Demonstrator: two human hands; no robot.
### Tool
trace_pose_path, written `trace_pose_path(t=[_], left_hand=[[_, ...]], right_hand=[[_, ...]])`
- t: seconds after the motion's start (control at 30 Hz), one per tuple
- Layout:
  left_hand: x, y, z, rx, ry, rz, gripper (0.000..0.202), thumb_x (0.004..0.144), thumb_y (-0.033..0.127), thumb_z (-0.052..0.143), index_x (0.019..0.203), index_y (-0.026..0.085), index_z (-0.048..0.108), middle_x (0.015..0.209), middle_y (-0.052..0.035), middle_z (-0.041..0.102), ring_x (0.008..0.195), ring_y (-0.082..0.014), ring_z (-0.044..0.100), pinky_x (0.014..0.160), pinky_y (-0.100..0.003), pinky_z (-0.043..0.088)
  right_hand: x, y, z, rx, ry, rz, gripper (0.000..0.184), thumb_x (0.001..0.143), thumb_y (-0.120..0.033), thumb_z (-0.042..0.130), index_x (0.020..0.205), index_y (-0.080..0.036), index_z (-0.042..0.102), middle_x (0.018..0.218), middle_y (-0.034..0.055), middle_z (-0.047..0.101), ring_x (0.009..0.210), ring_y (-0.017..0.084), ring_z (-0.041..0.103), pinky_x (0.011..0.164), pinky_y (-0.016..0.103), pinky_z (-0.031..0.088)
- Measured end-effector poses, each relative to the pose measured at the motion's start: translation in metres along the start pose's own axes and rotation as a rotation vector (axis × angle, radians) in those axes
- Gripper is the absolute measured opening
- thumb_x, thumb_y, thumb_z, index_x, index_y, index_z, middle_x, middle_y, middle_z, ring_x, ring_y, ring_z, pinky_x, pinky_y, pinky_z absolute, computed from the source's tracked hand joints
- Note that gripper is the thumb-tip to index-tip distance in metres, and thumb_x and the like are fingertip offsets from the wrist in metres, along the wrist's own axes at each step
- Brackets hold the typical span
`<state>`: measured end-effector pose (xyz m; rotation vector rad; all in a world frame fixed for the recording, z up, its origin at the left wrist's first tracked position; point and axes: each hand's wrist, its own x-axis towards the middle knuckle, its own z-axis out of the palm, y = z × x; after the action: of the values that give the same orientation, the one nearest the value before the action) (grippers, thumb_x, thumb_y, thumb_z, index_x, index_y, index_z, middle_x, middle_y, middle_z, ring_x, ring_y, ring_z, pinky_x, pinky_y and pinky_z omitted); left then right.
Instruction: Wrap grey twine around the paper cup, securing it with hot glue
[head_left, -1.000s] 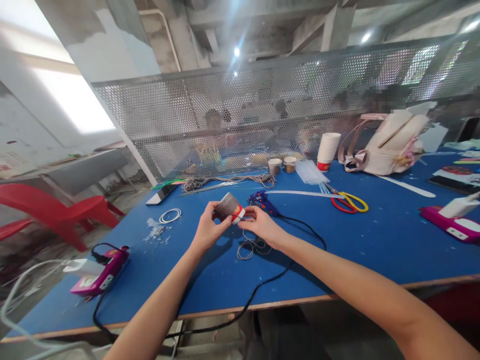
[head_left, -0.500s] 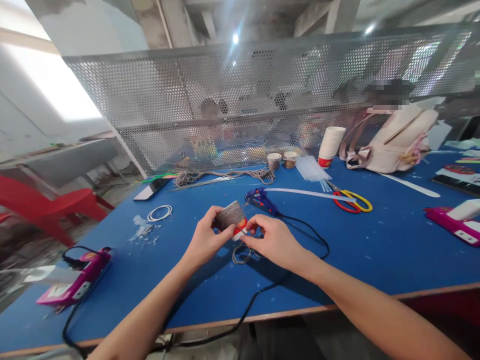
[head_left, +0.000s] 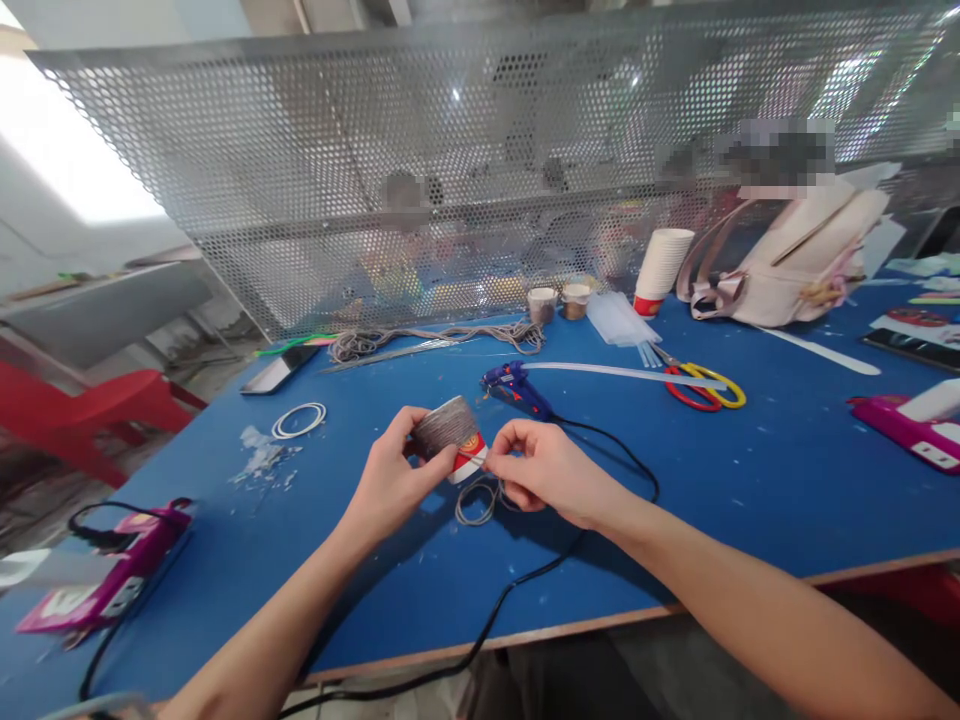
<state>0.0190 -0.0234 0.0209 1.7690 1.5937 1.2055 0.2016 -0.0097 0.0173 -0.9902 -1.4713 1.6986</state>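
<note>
My left hand [head_left: 390,480] grips a small paper cup [head_left: 448,432] that lies on its side above the blue table [head_left: 750,490]; grey cord is wound round most of the cup and a red and white band shows at its end. My right hand [head_left: 541,468] pinches the grey cord at that end. A loose coil of the cord [head_left: 477,500] lies on the table just below both hands. A blue glue gun [head_left: 514,387] rests right behind the cup, its black cable [head_left: 525,580] running off the front edge.
Red and yellow scissors [head_left: 701,388], a stack of paper cups [head_left: 660,268], two small wrapped cups [head_left: 559,302] and a pale bag [head_left: 795,265] stand at the back right. A bundle of grey cord [head_left: 435,340], a phone [head_left: 274,372] and white rings [head_left: 298,420] lie left. Pink devices sit at both sides.
The view has tilted down and shifted left. Both hands have come a little nearer to me with the cup; my right fingers have closed into a pinch on the cord.
</note>
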Motion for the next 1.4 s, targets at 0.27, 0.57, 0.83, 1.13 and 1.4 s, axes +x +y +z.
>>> trace_pose_path(t=[0.27, 0.57, 0.83, 1.13, 1.4], left_hand=[[-0.003, 0.006, 0.001, 0.007, -0.033, 0.017, 0.019, 0.068, 0.031, 0.060, 0.081, 0.019, 0.055, 0.069, 0.0038, 0.054, 0.062, -0.0119, 0.049, 0.058, -0.023, 0.042], [-0.001, 0.008, 0.001, -0.072, -0.091, -0.032, 0.016, 0.068, 0.032, 0.060, 0.076, 0.019, 0.057, 0.066, 0.0034, 0.054, 0.061, -0.0125, 0.048, 0.055, -0.022, 0.040], [-0.003, 0.008, 0.002, -0.091, -0.123, -0.030, 0.015, 0.066, 0.027, 0.060, 0.077, 0.019, 0.057, 0.068, 0.0030, 0.054, 0.063, -0.0129, 0.049, 0.056, -0.023, 0.041], [-0.004, 0.010, 0.004, -0.069, -0.138, -0.050, 0.018, 0.063, 0.028, 0.062, 0.075, 0.019, 0.053, 0.066, 0.0047, 0.050, 0.060, -0.0114, 0.046, 0.055, -0.023, 0.039], [-0.004, 0.010, 0.003, -0.081, -0.109, -0.068, 0.019, 0.061, 0.031, 0.062, 0.073, 0.020, 0.052, 0.064, 0.0048, 0.050, 0.060, -0.0117, 0.045, 0.056, -0.023, 0.039]], right_hand=[[-0.003, 0.007, -0.002, -0.485, 0.168, -0.482, 0.007, 0.081, -0.020, 0.062, 0.084, -0.019, 0.068, 0.072, -0.0014, 0.062, 0.059, 0.009, 0.052, 0.054, 0.021, 0.039], [-0.006, 0.009, 0.000, -0.724, 0.293, -0.711, 0.011, 0.086, -0.017, 0.057, 0.077, -0.019, 0.063, 0.076, 0.0009, 0.060, 0.070, 0.012, 0.056, 0.066, 0.023, 0.042], [-0.002, 0.010, 0.000, -0.724, 0.364, -0.698, 0.013, 0.084, -0.018, 0.056, 0.073, -0.020, 0.061, 0.072, 0.0007, 0.061, 0.066, 0.012, 0.055, 0.063, 0.024, 0.043], [-0.001, 0.012, 0.001, -0.738, 0.383, -0.723, 0.012, 0.084, -0.017, 0.056, 0.073, -0.019, 0.061, 0.071, 0.0004, 0.060, 0.066, 0.012, 0.055, 0.062, 0.024, 0.042], [0.000, 0.012, 0.001, -0.765, 0.390, -0.707, 0.011, 0.082, -0.017, 0.058, 0.071, -0.020, 0.060, 0.069, -0.0003, 0.059, 0.064, 0.012, 0.055, 0.060, 0.023, 0.041]])
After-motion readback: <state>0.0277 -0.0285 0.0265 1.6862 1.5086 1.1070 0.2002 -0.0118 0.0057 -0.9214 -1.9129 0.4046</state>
